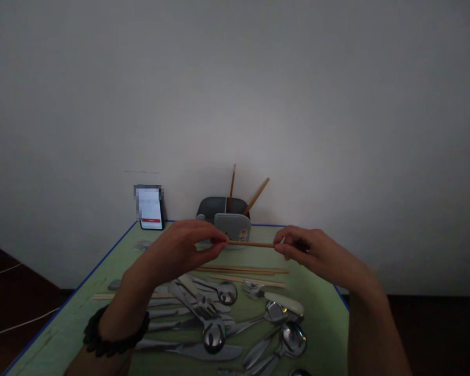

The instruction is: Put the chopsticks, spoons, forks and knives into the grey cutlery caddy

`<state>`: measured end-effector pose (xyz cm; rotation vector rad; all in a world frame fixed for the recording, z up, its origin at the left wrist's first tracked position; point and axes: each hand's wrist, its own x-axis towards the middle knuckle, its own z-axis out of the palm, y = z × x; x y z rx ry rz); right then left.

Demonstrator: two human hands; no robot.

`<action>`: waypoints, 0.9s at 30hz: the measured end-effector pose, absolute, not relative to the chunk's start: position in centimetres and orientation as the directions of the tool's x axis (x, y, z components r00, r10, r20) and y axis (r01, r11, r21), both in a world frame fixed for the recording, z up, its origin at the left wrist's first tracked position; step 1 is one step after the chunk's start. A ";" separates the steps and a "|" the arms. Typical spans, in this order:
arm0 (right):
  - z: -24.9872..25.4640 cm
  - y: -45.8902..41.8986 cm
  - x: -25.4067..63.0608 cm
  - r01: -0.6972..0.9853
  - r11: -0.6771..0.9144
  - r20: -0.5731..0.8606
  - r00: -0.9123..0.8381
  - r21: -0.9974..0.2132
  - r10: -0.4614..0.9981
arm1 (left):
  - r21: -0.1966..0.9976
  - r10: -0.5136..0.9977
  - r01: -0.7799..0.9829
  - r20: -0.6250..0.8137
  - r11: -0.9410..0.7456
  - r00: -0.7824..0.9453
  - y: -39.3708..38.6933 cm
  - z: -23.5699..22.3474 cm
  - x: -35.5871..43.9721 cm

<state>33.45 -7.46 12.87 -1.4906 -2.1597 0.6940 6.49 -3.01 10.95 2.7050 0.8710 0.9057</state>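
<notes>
Both hands are working over the tabletop (325, 318). The left hand (176, 250) is pinching one end of a thin wooden stick (251, 244), the right hand (321, 253) the other; both sets of fingers are closing narrowly on it. The stick is lying nearly level between them, in front of the grey holder (232, 222) at twelve o'clock. Its height above the surface: cannot tell.

Risks, as judged: the grip is resting on the fingertips alone, so one side letting go early could be tipping the stick onto the cutlery below. Uneven pushing could be bowing it. A forearm dipping low could be catching the loose chopsticks (243, 270) or spoon (213, 334) — the metal is overlapping, so one knock may be shifting several pieces. A bump to the holder could be disturbing the dark stick (232, 189) and pale sticks (257, 195) leaning in it.

Surface: pale green, blue-edged. A broad knife (215, 351) is lying towards six o'clock, a round ladle (293, 339) towards five. A lit phone (151, 210) is standing at eleven.

Room: a plain wall (235, 94) is rising behind; dim light. A white cable (21, 326) is trailing at nine o'clock — over dark floor.
</notes>
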 end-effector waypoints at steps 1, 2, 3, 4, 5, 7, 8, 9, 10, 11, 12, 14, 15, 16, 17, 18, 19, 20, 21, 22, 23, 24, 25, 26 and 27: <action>12.9 -7.4 33.7 0.730 0.294 0.063 -0.326 -0.617 0.943 | 0.317 0.572 0.476 0.489 -0.820 0.659 -3.0 11.0 6.5; 12.8 -7.4 33.9 0.732 0.291 0.060 -0.324 -0.617 0.944 | 0.314 0.569 0.474 0.476 -0.822 0.671 -3.0 11.0 6.6; 12.8 -7.4 33.9 0.734 0.289 0.056 -0.325 -0.615 0.944 | 0.311 0.568 0.475 0.462 -0.823 0.681 -3.0 11.0 6.6; 12.7 -7.4 33.8 0.735 0.292 0.051 -0.331 -0.612 0.942 | 0.310 0.570 0.479 0.447 -0.821 0.689 -3.0 11.0 6.7; 12.7 -7.4 33.6 0.735 0.298 0.048 -0.341 -0.609 0.939 | 0.307 0.572 0.482 0.435 -0.820 0.696 -3.0 10.9 6.8; 12.6 -7.4 33.0 0.731 0.314 0.039 -0.367 -0.606 0.929 | 0.302 0.569 0.483 0.413 -0.822 0.711 -3.0 10.9 6.8; 12.6 -7.4 32.6 0.729 0.323 0.035 -0.381 -0.603 0.924 | 0.301 0.569 0.484 0.400 -0.822 0.718 -3.0 10.9 6.9; 12.6 -7.4 32.3 0.730 0.334 0.032 -0.394 -0.596 0.918 | 0.300 0.571 0.487 0.388 -0.820 0.723 -3.0 10.9 6.9; 12.6 -7.4 32.0 0.732 0.345 0.032 -0.405 -0.587 0.914 | 0.300 0.576 0.493 0.382 -0.817 0.723 -2.9 10.8 6.9; 12.6 -7.3 31.8 0.735 0.358 0.037 -0.414 -0.576 0.909 | 0.301 0.584 0.501 0.376 -0.812 0.720 -2.9 10.8 6.9; 12.5 -7.3 31.7 0.738 0.371 0.043 -0.422 -0.564 0.906 | 0.303 0.593 0.511 0.370 -0.805 0.715 -2.9 10.8 6.9; 12.5 -7.2 31.5 0.742 0.390 0.055 -0.433 -0.545 0.900 | 0.303 0.608 0.527 0.360 -0.794 0.708 -2.9 10.7 6.9; 12.5 -7.2 31.5 0.742 0.396 0.060 -0.436 -0.541 0.898 | 0.304 0.614 0.534 0.353 -0.789 0.706 -2.9 10.7 6.9; 12.5 -7.2 31.4 0.740 0.400 0.063 -0.439 -0.540 0.896 | 0.307 0.618 0.537 0.346 -0.786 0.706 -2.9 10.8 6.9; 12.5 -7.2 31.4 0.738 0.404 0.067 -0.441 -0.540 0.895 | 0.311 0.620 0.538 0.342 -0.784 0.706 -3.0 10.8 6.9; 12.5 -7.1 31.3 0.736 0.407 0.072 -0.441 -0.541 0.894 | 0.315 0.621 0.537 0.343 -0.783 0.704 -3.0 10.8 6.9; 12.5 -7.1 31.3 0.735 0.408 0.075 -0.441 -0.542 0.894 | 0.318 0.622 0.536 0.345 -0.782 0.703 -3.0 10.8 6.9; 12.5 -7.1 31.3 0.736 0.407 0.077 -0.438 -0.541 0.896 | 0.320 0.621 0.534 0.348 -0.783 0.702 -3.0 10.8 6.9; 12.5 -7.2 31.2 0.738 0.406 0.079 -0.435 -0.539 0.897 | 0.320 0.619 0.531 0.353 -0.784 0.701 -3.1 10.8 6.9; 12.5 -7.2 31.2 0.741 0.403 0.078 -0.432 -0.537 0.899 | 0.320 0.618 0.529 0.355 -0.786 0.702 -3.1 10.8 6.9; 12.5 -7.2 31.1 0.745 0.397 0.075 -0.427 -0.536 0.901 | 0.320 0.617 0.528 0.357 -0.786 0.702 -3.0 10.8 6.9; 12.5 -7.2 31.1 0.748 0.392 0.073 -0.421 -0.536 0.904 | 0.321 0.615 0.526 0.358 -0.788 0.703 -3.0 10.8 6.9; 12.6 -7.2 31.1 0.749 0.386 0.073 -0.415 -0.538 0.907 | 0.323 0.614 0.524 0.359 -0.788 0.703 -3.0 10.8 6.9; 12.6 -7.2 31.1 0.749 0.382 0.073 -0.411 -0.542 0.909 | 0.326 0.615 0.523 0.360 -0.787 0.701 -3.0 10.8 6.9; 12.6 -7.2 31.0 0.747 0.377 0.071 -0.407 -0.547 0.911 | 0.331 0.617 0.522 0.363 -0.786 0.699 -3.0 10.8 6.9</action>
